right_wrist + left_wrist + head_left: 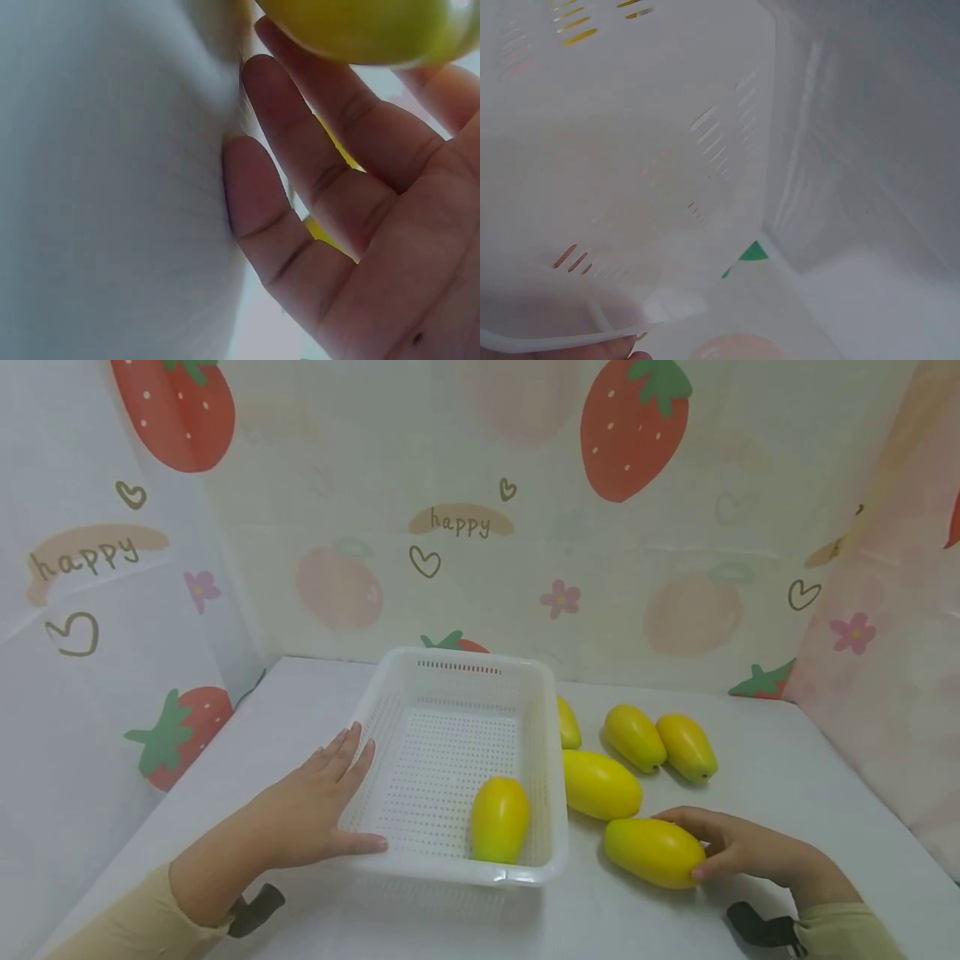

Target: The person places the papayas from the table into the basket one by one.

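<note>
My left hand (318,802) lies with spread, fairly straight fingers on the left rim of a white perforated plastic basket (558,810). In the left wrist view, its fingertips (604,351) show at the basket's edge. One yellow papaya (500,818) stands inside, in the near right corner. To the right of the basket my right hand (757,853) holds another yellow papaya (652,853) at its right end, thumb in front and fingers behind. That papaya is on or just above the table; I cannot tell which. The right wrist view shows the fingers (300,142) beneath the papaya (375,30).
Beside the basket's right wall lies a papaya (603,785), with another (568,724) partly hidden behind the rim. Two more papayas (634,737) lie together farther back. Printed cloth walls (480,585) enclose the white table (757,743) at the back and sides.
</note>
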Available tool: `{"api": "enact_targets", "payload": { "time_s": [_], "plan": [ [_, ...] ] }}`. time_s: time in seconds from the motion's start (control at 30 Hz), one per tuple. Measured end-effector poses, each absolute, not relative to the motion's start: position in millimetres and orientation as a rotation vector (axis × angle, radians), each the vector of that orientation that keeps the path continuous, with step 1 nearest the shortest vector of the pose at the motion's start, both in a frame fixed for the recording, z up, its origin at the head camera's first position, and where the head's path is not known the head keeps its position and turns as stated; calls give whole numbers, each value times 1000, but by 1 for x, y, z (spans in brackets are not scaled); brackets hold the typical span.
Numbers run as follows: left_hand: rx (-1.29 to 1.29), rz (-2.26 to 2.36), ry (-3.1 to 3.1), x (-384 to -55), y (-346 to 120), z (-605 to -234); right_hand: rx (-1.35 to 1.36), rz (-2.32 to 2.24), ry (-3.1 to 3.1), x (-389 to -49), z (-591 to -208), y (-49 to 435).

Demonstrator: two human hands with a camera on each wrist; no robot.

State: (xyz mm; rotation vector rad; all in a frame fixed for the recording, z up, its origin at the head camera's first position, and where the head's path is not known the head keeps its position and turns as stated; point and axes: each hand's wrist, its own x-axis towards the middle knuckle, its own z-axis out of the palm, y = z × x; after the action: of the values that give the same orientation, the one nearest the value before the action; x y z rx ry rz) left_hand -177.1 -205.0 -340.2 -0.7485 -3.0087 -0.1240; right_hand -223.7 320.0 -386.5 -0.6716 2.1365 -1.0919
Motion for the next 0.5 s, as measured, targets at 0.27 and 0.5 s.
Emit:
{"api": "enact_targets", "payload": {
  "time_s": [0.27,0.5],
  "plan": [
    [-742,-125,-3013,-178,-205,-341,-706,-1004,2316,-223,-386,321],
    [-735,-115,-3016,-177,-205,-341,-622,-1012,2372,-220,-383,327]
  ]
}}
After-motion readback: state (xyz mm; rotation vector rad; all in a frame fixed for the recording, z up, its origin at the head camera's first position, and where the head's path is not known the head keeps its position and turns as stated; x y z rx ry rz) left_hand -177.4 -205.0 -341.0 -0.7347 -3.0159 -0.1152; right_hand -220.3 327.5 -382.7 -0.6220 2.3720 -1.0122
